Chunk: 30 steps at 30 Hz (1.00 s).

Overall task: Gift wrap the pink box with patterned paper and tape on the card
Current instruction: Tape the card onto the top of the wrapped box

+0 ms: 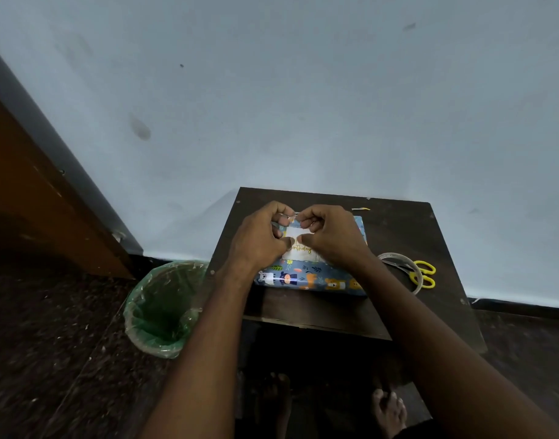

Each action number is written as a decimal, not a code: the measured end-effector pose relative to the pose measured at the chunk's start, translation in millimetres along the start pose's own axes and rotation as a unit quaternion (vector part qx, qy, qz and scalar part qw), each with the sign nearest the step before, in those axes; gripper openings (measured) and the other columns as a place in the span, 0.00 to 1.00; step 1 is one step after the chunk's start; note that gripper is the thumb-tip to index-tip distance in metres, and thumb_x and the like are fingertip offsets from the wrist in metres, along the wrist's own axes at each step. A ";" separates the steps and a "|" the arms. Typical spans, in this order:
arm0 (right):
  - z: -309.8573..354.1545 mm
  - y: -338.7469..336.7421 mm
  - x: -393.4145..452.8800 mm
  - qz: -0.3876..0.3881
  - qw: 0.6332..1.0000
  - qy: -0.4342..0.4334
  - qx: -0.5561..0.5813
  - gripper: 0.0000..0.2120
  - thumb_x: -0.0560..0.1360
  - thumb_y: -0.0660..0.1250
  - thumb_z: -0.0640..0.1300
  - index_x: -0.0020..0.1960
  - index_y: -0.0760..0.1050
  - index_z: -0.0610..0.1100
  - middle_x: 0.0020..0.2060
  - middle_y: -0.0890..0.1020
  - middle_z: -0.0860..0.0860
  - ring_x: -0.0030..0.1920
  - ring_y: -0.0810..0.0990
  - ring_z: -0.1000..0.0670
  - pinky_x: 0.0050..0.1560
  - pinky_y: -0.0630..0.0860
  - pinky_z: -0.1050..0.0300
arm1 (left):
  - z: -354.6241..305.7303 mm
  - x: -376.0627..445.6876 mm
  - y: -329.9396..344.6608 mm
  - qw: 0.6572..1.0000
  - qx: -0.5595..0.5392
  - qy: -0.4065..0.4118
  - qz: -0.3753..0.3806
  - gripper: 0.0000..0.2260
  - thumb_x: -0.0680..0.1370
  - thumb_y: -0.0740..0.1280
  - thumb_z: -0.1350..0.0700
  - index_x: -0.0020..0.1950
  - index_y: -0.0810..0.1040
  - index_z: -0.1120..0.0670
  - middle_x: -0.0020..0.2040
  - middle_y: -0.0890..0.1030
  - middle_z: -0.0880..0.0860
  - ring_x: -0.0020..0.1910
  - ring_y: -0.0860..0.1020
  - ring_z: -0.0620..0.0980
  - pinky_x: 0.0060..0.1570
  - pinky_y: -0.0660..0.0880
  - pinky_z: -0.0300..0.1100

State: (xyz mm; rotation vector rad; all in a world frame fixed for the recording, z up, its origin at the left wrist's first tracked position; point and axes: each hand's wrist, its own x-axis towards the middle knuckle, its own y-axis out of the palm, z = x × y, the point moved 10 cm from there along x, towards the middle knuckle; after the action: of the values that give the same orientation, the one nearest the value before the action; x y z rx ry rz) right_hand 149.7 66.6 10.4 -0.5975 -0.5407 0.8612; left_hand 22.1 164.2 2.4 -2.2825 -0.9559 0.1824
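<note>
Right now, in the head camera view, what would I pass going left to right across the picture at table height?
Green-lined bin → left hand → birthday card on the wrapped box → right hand → tape roll → yellow scissors.

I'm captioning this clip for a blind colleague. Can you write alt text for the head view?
Both hands, left and right, pinch clear tape over a white birthday card on a box wrapped in animal-print paper, on a dark table; tape roll and yellow scissors lie right.
</note>
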 end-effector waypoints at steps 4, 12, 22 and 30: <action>0.0 -2.9 -1.3 -0.023 1.000 0.008 0.012 0.13 0.70 0.79 0.36 0.53 0.85 0.46 0.43 0.85 0.54 0.42 0.82 0.56 0.47 0.82 0.59 | -2.1 -0.3 -0.2 1.000 -0.001 0.007 -0.010 0.21 0.72 0.81 0.62 0.60 0.81 0.46 0.54 0.83 0.42 0.41 0.81 0.42 0.48 0.84 0.46; -2.8 -7.0 -8.4 -0.066 0.967 0.072 0.234 0.04 0.77 0.72 0.37 0.48 0.86 0.42 0.39 0.87 0.47 0.43 0.87 0.44 0.50 0.86 0.44 | -8.8 -1.0 -4.1 0.999 0.031 0.024 -0.032 0.17 0.74 0.79 0.61 0.56 0.80 0.44 0.55 0.83 0.42 0.43 0.83 0.43 0.45 0.84 0.49; 17.2 -21.5 -10.7 -0.145 0.985 -0.011 0.093 0.02 0.73 0.77 0.40 0.43 0.86 0.46 0.35 0.86 0.57 0.36 0.84 0.58 0.40 0.82 0.58 | -13.2 -0.8 -7.6 0.997 0.038 0.036 -0.054 0.14 0.74 0.78 0.60 0.55 0.81 0.45 0.56 0.81 0.44 0.44 0.82 0.45 0.44 0.82 0.46; 11.8 -17.7 -8.0 -0.128 0.982 0.012 0.139 0.03 0.74 0.74 0.39 0.41 0.84 0.45 0.36 0.85 0.55 0.38 0.84 0.55 0.42 0.82 0.56 | -12.3 -1.3 -12.9 0.997 0.032 0.006 -0.066 0.18 0.73 0.78 0.62 0.56 0.82 0.43 0.56 0.82 0.42 0.44 0.82 0.43 0.46 0.84 0.48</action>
State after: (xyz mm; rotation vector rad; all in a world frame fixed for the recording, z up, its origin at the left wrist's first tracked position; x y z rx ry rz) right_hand 147.1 54.1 29.2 -0.2752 -0.4543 0.6693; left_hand 17.9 163.8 19.8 -2.1514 -1.0748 0.1418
